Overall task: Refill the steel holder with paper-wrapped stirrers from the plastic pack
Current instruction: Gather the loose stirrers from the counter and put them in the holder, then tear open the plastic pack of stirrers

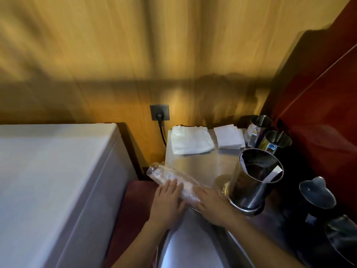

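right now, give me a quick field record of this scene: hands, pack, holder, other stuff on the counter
left hand: flat on the plastic pack
right hand: on the pack's near end
plastic pack: lying on the steel counter, unopened as far as visible
steel holder: upright, right of the pack, nearly empty
behind: folded white cloth, napkin stack, two steel cups
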Demonstrator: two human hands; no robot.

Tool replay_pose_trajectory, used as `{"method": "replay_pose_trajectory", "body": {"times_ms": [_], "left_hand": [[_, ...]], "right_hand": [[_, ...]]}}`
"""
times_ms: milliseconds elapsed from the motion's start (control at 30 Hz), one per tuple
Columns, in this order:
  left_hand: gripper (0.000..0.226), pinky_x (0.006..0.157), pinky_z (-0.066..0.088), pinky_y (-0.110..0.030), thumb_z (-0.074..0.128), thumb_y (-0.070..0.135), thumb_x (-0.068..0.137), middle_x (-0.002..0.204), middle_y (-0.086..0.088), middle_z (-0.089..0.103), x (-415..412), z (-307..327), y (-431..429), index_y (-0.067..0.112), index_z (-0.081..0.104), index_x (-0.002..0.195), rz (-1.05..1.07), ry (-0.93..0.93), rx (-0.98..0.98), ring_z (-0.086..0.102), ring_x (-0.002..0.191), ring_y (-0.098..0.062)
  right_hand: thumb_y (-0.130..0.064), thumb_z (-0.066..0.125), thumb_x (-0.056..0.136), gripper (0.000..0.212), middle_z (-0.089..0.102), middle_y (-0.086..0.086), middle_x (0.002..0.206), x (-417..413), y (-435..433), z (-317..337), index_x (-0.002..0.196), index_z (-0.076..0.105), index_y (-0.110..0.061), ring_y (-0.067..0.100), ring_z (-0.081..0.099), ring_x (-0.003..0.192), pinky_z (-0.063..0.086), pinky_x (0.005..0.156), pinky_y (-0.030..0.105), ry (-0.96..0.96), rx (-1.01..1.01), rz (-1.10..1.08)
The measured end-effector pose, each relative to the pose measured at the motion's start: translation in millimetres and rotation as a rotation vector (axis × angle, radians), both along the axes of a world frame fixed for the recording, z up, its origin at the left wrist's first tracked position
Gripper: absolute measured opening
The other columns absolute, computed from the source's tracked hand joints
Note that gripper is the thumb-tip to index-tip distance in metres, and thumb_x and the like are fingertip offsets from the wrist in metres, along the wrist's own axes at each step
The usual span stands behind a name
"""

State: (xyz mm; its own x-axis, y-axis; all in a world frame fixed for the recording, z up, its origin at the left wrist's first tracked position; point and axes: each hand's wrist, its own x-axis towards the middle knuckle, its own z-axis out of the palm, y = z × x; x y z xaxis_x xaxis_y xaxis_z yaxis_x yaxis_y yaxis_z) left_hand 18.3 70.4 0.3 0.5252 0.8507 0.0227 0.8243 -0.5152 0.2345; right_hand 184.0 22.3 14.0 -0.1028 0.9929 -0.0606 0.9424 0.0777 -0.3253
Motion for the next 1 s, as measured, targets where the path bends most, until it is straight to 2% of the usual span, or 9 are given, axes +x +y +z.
{"method": "replay_pose_trajectory", "body": {"times_ms": [100, 200, 300, 367, 433, 533, 667, 800, 1000], "left_hand": [[0.052, 0.112, 0.015, -0.032, 0.043, 0.048, 0.087, 0.156, -0.004, 0.022, -3, 0, 0, 0.024, 0.042, 0.133, 0.017, -0.074, 0.020, 0.014, 0.144, -0.020], [0.032, 0.100, 0.028, -0.035, 0.053, 0.042, 0.086, 0.134, -0.016, 0.045, 2, 8, -1, 0.016, 0.060, 0.104, 0.267, -0.293, -0.074, 0.037, 0.127, -0.032], [0.042, 0.092, 0.039, -0.037, 0.062, 0.039, 0.084, 0.120, -0.021, 0.041, 10, 15, -4, 0.005, 0.051, 0.106, 0.599, -0.573, -0.350, 0.050, 0.104, -0.038], [0.059, 0.090, 0.042, -0.037, 0.066, 0.042, 0.080, 0.125, -0.023, 0.036, 16, 16, -5, 0.001, 0.042, 0.115, 0.685, -0.604, -0.448, 0.050, 0.103, -0.039], [0.071, 0.090, 0.043, -0.039, 0.071, 0.042, 0.074, 0.125, -0.024, 0.036, 20, 15, -5, -0.002, 0.037, 0.117, 0.689, -0.567, -0.411, 0.049, 0.106, -0.041], [0.076, 0.089, 0.044, -0.040, 0.077, 0.040, 0.069, 0.120, -0.021, 0.039, 22, 13, -2, -0.002, 0.035, 0.116, 0.638, -0.497, -0.359, 0.048, 0.108, -0.039], [0.078, 0.090, 0.042, -0.037, 0.077, 0.041, 0.068, 0.122, -0.019, 0.041, 19, 13, 1, -0.002, 0.035, 0.118, 0.599, -0.420, -0.378, 0.044, 0.111, -0.034], [0.068, 0.089, 0.045, -0.037, 0.082, 0.029, 0.065, 0.119, -0.014, 0.038, 11, 17, -1, 0.008, 0.039, 0.114, 0.647, -0.593, -0.466, 0.049, 0.100, -0.031], [0.063, 0.080, 0.055, -0.053, 0.084, 0.002, 0.058, 0.105, -0.010, 0.052, -6, 11, -5, 0.020, 0.041, 0.102, 0.664, -0.973, -0.582, 0.058, 0.090, -0.023]], "right_hand": [[-0.040, 0.042, 0.088, 0.036, 0.054, 0.003, 0.128, 0, 2, -1, 0.119, 0.047, -0.022, 0.026, 0.049, 0.116, 0.040, 0.093, 0.036, 0.036, -0.013, 0.014], [-0.035, 0.050, 0.081, 0.035, 0.055, 0.004, 0.123, -2, 4, 4, 0.113, 0.051, -0.021, 0.026, 0.050, 0.112, 0.039, 0.088, 0.033, 0.013, -0.057, 0.017], [-0.032, 0.052, 0.080, 0.036, 0.055, 0.007, 0.121, -10, 4, 7, 0.113, 0.048, -0.019, 0.029, 0.050, 0.107, 0.040, 0.083, 0.034, -0.043, -0.015, 0.049], [-0.032, 0.050, 0.082, 0.041, 0.053, 0.009, 0.124, -17, 1, 6, 0.119, 0.045, -0.015, 0.031, 0.050, 0.108, 0.041, 0.084, 0.037, -0.065, 0.015, 0.089], [-0.034, 0.050, 0.083, 0.044, 0.052, 0.007, 0.123, -19, -2, 5, 0.123, 0.043, -0.016, 0.029, 0.051, 0.108, 0.043, 0.084, 0.037, -0.030, 0.005, 0.115], [-0.039, 0.048, 0.087, 0.030, 0.059, 0.003, 0.107, -18, -2, 6, 0.107, 0.055, -0.019, 0.022, 0.055, 0.097, 0.040, 0.075, 0.030, 0.144, -0.013, 0.121], [-0.027, 0.047, 0.091, 0.021, 0.060, 0.006, 0.094, -9, 10, 0, 0.091, 0.060, -0.011, 0.024, 0.055, 0.090, 0.037, 0.072, 0.030, 0.270, 0.035, -0.203], [-0.030, 0.059, 0.081, 0.022, 0.059, 0.007, 0.099, -1, 20, -10, 0.094, 0.053, -0.012, 0.025, 0.053, 0.093, 0.039, 0.076, 0.032, 0.264, -0.052, -0.436], [-0.021, 0.063, 0.080, 0.014, 0.058, 0.002, 0.068, -8, 31, -8, 0.072, 0.059, -0.010, 0.019, 0.055, 0.070, 0.043, 0.064, 0.029, 0.477, -0.269, -0.427]]}}
